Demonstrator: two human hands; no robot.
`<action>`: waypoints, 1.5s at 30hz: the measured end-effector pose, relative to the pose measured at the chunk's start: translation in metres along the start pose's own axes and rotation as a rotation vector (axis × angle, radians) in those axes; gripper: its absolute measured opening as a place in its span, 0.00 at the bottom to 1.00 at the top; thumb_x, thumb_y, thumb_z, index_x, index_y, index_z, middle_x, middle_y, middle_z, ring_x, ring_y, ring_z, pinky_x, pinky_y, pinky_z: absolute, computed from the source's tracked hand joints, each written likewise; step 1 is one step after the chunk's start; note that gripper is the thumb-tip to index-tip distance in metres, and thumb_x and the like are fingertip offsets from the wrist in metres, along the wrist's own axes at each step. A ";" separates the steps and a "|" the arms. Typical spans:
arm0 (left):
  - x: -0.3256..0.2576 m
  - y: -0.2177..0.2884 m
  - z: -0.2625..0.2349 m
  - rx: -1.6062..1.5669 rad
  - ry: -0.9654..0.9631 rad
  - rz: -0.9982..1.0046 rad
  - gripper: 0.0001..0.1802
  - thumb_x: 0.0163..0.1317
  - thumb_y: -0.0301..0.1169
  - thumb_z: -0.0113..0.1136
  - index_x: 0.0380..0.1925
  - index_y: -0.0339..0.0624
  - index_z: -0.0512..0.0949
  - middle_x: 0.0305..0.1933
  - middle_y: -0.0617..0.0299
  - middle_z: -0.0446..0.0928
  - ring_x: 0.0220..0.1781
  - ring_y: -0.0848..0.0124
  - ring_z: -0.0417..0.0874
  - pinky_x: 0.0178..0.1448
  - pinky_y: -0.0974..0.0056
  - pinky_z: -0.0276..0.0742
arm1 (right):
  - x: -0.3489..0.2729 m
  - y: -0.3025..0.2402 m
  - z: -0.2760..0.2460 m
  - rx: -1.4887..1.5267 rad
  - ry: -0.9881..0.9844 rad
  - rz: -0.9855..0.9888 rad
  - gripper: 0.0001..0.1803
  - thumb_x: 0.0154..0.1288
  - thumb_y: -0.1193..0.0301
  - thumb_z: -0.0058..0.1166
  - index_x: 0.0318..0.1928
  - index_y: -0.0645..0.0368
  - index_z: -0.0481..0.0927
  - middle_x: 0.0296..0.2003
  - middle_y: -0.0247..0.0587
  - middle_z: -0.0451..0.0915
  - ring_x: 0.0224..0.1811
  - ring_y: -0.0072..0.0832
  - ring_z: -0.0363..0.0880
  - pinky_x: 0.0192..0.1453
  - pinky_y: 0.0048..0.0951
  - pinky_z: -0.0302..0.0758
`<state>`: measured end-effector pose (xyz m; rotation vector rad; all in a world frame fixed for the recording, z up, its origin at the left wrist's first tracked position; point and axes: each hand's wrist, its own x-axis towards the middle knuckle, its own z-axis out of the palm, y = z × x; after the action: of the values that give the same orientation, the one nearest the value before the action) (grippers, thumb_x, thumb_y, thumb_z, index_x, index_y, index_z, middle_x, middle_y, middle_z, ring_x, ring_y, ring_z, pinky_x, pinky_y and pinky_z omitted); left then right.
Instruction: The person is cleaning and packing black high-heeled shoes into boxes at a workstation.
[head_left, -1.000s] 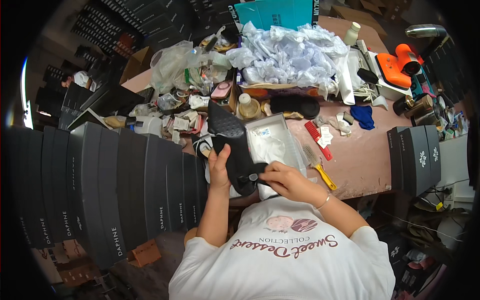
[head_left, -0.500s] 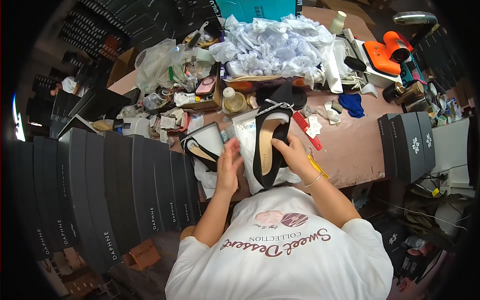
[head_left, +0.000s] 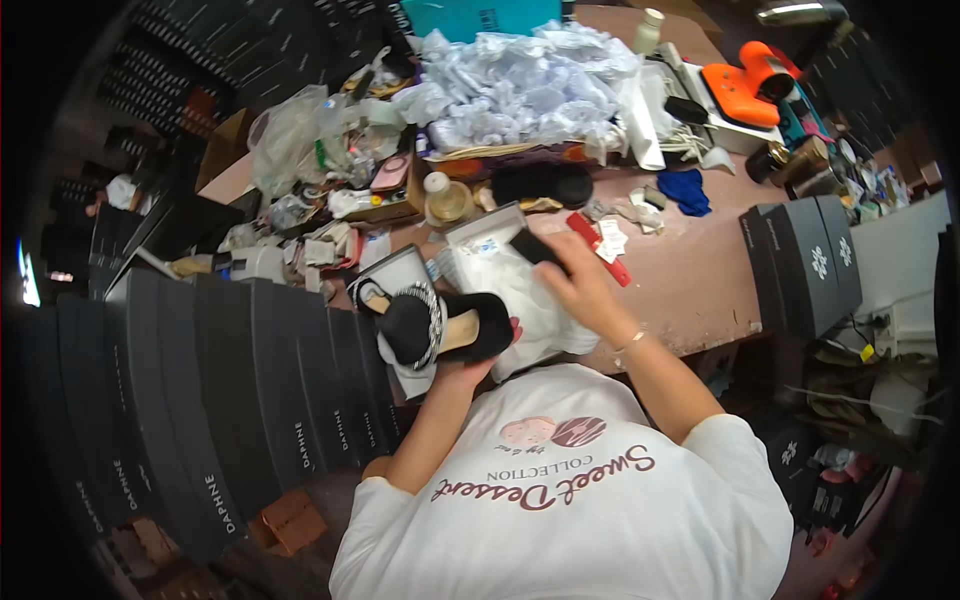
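A black pointed shoe [head_left: 405, 328] with a silver-and-black braided trim and beige insole is held from below by my left hand [head_left: 468, 372], its toe turned to the left. My right hand [head_left: 585, 282] grips a small black block [head_left: 537, 249], perhaps a brush or sponge, above white wrapping paper [head_left: 500, 275] in an open shoebox [head_left: 487, 222]. Another black shoe [head_left: 368, 295] lies partly hidden behind the held one, by a grey box lid [head_left: 398, 268]. Fingers of my left hand are mostly covered by the shoe.
Stacked dark shoeboxes [head_left: 230, 380] line the left; more shoeboxes [head_left: 800, 255] stand right. Crumpled white paper [head_left: 530, 90] is heaped at the back. A bottle [head_left: 447, 200], a black oblong pad [head_left: 543, 186], a red comb [head_left: 600, 250] and a blue cloth [head_left: 684, 192] lie beyond my hands.
The shoe has passed from my right hand to my left and turned, its toe now leftward. My right hand has taken hold of the black block. The whole view has shifted slightly.
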<state>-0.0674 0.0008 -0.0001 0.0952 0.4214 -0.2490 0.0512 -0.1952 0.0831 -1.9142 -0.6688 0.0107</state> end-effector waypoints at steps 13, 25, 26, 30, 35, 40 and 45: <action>-0.016 0.009 0.076 0.630 0.191 0.293 0.17 0.67 0.36 0.49 0.48 0.35 0.72 0.45 0.50 0.76 0.42 0.60 0.82 0.48 0.61 0.82 | -0.040 -0.016 0.044 0.568 -0.706 0.063 0.13 0.61 0.79 0.49 0.47 0.68 0.78 0.41 0.49 0.77 0.46 0.36 0.76 0.53 0.31 0.70; 0.023 0.041 0.016 0.006 0.203 0.119 0.29 0.64 0.50 0.45 0.52 0.35 0.71 0.53 0.38 0.73 0.58 0.32 0.68 0.63 0.31 0.63 | -0.057 0.006 -0.030 0.046 -0.514 0.087 0.11 0.61 0.78 0.52 0.44 0.66 0.79 0.37 0.48 0.78 0.42 0.43 0.76 0.47 0.35 0.72; 0.021 0.043 0.009 -0.155 0.003 -0.015 0.29 0.64 0.50 0.44 0.49 0.35 0.73 0.52 0.36 0.73 0.59 0.32 0.67 0.63 0.32 0.63 | -0.060 0.028 -0.047 -0.182 -0.280 0.111 0.13 0.61 0.77 0.52 0.46 0.63 0.78 0.40 0.49 0.77 0.41 0.44 0.76 0.45 0.35 0.73; 0.036 0.011 0.014 -0.271 0.204 -0.169 0.28 0.65 0.51 0.45 0.49 0.36 0.73 0.52 0.41 0.74 0.58 0.33 0.68 0.61 0.33 0.66 | -0.067 0.133 -0.073 -0.636 0.000 0.262 0.33 0.58 0.70 0.58 0.64 0.58 0.64 0.62 0.59 0.62 0.61 0.54 0.65 0.61 0.46 0.65; 0.023 -0.052 0.020 0.503 0.178 -0.025 0.30 0.67 0.56 0.43 0.59 0.46 0.67 0.55 0.59 0.74 0.54 0.62 0.77 0.56 0.54 0.75 | -0.019 -0.016 0.018 0.024 -0.324 -0.047 0.48 0.48 0.64 0.67 0.68 0.61 0.56 0.66 0.58 0.56 0.69 0.48 0.55 0.69 0.40 0.56; -0.045 0.017 0.008 1.432 0.605 0.625 0.32 0.56 0.36 0.66 0.55 0.28 0.68 0.46 0.52 0.75 0.52 0.67 0.76 0.53 0.66 0.73 | -0.037 0.038 0.034 0.269 -0.421 0.172 0.38 0.54 0.69 0.65 0.63 0.64 0.64 0.55 0.45 0.67 0.57 0.34 0.66 0.63 0.29 0.63; -0.020 0.105 -0.086 1.028 0.997 0.686 0.45 0.57 0.42 0.66 0.66 0.31 0.53 0.56 0.45 0.71 0.56 0.63 0.74 0.57 0.63 0.71 | -0.055 0.018 0.037 1.114 -0.410 0.791 0.31 0.59 0.70 0.56 0.63 0.62 0.63 0.47 0.44 0.76 0.47 0.29 0.76 0.53 0.28 0.73</action>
<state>-0.0915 0.1192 -0.0663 1.3890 1.1788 0.3171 0.0017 -0.1943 0.0360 -0.9527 -0.0396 1.0661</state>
